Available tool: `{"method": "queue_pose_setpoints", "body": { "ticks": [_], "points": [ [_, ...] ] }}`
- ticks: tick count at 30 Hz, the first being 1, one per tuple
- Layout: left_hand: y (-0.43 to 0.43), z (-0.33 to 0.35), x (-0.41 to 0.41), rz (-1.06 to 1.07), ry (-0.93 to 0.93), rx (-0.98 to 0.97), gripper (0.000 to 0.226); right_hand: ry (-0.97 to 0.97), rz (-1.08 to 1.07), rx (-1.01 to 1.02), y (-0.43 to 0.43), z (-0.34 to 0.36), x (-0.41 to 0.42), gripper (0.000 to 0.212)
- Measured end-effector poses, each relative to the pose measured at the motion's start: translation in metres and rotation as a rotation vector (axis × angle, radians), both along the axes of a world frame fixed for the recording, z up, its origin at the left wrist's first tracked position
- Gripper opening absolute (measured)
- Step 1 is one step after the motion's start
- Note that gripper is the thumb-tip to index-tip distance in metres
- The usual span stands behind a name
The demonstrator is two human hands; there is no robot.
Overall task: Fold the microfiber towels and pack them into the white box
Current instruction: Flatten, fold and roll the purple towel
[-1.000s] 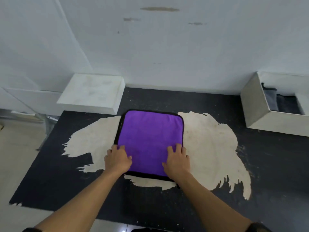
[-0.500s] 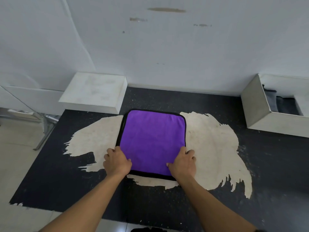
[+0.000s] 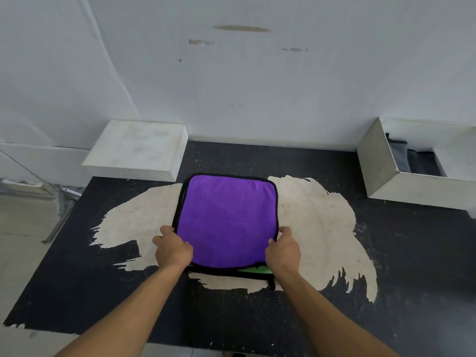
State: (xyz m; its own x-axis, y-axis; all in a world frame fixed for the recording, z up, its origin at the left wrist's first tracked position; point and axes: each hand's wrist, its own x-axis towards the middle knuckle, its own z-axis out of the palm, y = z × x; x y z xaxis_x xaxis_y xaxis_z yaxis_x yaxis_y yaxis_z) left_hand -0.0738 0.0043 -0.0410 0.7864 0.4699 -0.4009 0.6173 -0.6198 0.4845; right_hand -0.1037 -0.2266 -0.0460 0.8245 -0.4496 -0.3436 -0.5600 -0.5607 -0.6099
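Head view, worn black bench [image 3: 412,279]; open white rectangular box [image 3: 381,173] far right, dark grey folded towels [image 3: 412,161] inside; square purple microfiber towel [image 3: 226,217] flat mid-bench; left hand [image 3: 173,249], right hand [image 3: 283,251], fingers curled gripping its near corners; green underside [image 3: 257,269] showing bottom right

Left hand [image 3: 173,249], right hand [image 3: 283,249]: bare; forearms bare to frame edge.
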Motion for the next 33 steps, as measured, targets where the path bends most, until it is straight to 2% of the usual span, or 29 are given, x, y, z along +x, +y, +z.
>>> {"method": "queue_pose_setpoints", "body": {
  "ticks": [4, 7, 10, 13, 16, 20, 24, 26, 30, 33],
  "points": [
    [0.007, 0.005, 0.01, 0.016, -0.042, -0.026, 0.024, 0.011, -0.096, 0.089, -0.01, 0.002, 0.006, 0.029],
    [0.008, 0.006, 0.015, 0.004, -0.107, -0.047, 0.008, 0.031, -0.068, 0.115, -0.016, 0.005, 0.009, 0.022],
    [0.007, 0.007, 0.018, 0.023, -0.097, -0.109, 0.016, 0.098, -0.001, 0.126, -0.02, 0.004, 0.013, 0.02],
    [0.008, 0.008, 0.019, -0.003, -0.024, -0.157, 0.026, 0.125, 0.002, 0.239, -0.022, 0.002, 0.017, 0.01],
    [0.013, 0.009, 0.024, -0.055, 0.02, -0.172, 0.021, 0.117, -0.029, 0.389, -0.023, 0.003, 0.022, 0.009],
    [0.02, 0.01, 0.031, -0.018, 0.011, -0.241, 0.011, 0.109, -0.071, 0.5, -0.024, 0.009, 0.027, 0.004],
    [0.022, 0.02, 0.045, 0.096, -0.067, -0.238, 0.046, 0.061, -0.218, 0.615, -0.024, 0.013, 0.037, 0.014],
    [0.021, 0.024, 0.052, 0.141, -0.099, -0.234, 0.053, 0.048, -0.316, 0.633, -0.025, 0.014, 0.045, 0.021],
    [0.025, 0.025, 0.064, 0.187, -0.052, -0.341, 0.04, 0.129, -0.438, 0.629, -0.029, 0.017, 0.054, 0.032],
    [0.03, 0.018, 0.069, 0.164, 0.063, -0.37, 0.023, 0.193, -0.418, 0.582, -0.033, 0.021, 0.055, 0.025]
  ]
}}
